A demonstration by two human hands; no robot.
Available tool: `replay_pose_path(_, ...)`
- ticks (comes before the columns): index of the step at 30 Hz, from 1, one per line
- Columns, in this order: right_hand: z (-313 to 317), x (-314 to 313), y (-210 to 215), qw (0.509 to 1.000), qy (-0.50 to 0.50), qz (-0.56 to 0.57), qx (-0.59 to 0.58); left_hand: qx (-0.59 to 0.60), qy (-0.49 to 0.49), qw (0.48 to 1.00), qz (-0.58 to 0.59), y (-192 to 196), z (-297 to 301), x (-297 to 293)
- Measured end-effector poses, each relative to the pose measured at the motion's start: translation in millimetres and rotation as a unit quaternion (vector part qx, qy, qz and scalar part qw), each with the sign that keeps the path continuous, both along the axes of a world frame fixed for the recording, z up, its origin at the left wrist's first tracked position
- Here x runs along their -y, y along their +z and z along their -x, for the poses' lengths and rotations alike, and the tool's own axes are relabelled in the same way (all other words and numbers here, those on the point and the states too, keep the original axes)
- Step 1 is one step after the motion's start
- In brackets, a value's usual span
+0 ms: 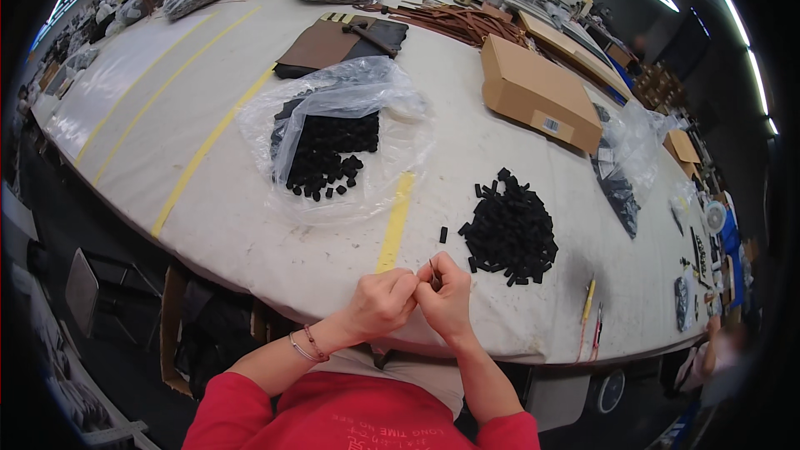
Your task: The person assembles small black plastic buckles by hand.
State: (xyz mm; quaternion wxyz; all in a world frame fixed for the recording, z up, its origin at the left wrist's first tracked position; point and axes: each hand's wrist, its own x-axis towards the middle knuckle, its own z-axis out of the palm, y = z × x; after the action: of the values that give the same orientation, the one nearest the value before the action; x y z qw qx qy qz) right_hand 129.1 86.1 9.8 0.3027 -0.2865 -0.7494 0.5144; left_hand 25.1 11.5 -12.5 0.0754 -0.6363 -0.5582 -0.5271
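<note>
Hands meet at the near edge of the table [250, 225], just above the person's lap. The left hand [379, 304] is curled closed, its fingertips pressed toward the right hand [446, 296], and the two touch. Between them they pinch a small dark piece [434, 280] that pokes up a little from the fingers; it is too small to tell what it is. The right hand is also closed, thumb and forefinger nipped on that piece. A thin bracelet sits on the left wrist, and red sleeves cover the forearms lower down.

Just beyond the right hand lies a loose heap of small black blocks [510, 233] on the bare table, with one stray block [443, 234] a little to its left. Further off, to the left, a clear plastic bag [333, 142] lies open with more of the same black blocks spilling out of it. A yellow tape line [395, 221] runs between the bag and the heap. A flat cardboard box [537, 92] sits behind the heap, well apart from the hands. Brown and dark flat pieces [337, 43] lie beyond the bag. Two pens or thin tools [590, 304] rest near the table edge to the right.
</note>
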Motion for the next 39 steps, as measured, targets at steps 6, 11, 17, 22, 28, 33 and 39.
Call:
replay_pose_path(6,-8.5,0.9,11.9,0.993,0.067,0.094,0.014,0.553,-0.103,0.808,0.173,11.4,14.8,2.6)
replay_pose_path(11,-18.6,-4.5,13.1,0.981,0.133,0.036,0.140,0.763,-0.236,0.563,0.212,15.0,20.4,4.6)
replay_pose_path(17,-15.6,-3.3,20.0,0.977,0.131,0.106,0.132,0.761,-0.246,0.560,0.218,12.9,21.1,5.4)
replay_pose_path(22,-18.7,-6.9,17.4,0.976,0.145,0.093,0.131,0.749,-0.260,0.558,0.245,15.2,21.5,5.6)
replay_pose_path(28,-22.3,-14.0,23.6,0.949,0.215,0.208,0.099,0.758,-0.298,0.497,0.300,20.9,26.7,8.0)
replay_pose_path(33,-23.0,-16.5,15.7,0.934,0.238,0.255,0.073,0.725,-0.302,0.523,0.332,21.0,25.6,7.8)
replay_pose_path(39,-8.5,5.0,4.0,0.995,0.035,-0.031,0.087,0.264,0.011,0.958,0.113,11.8,1.9,4.5)
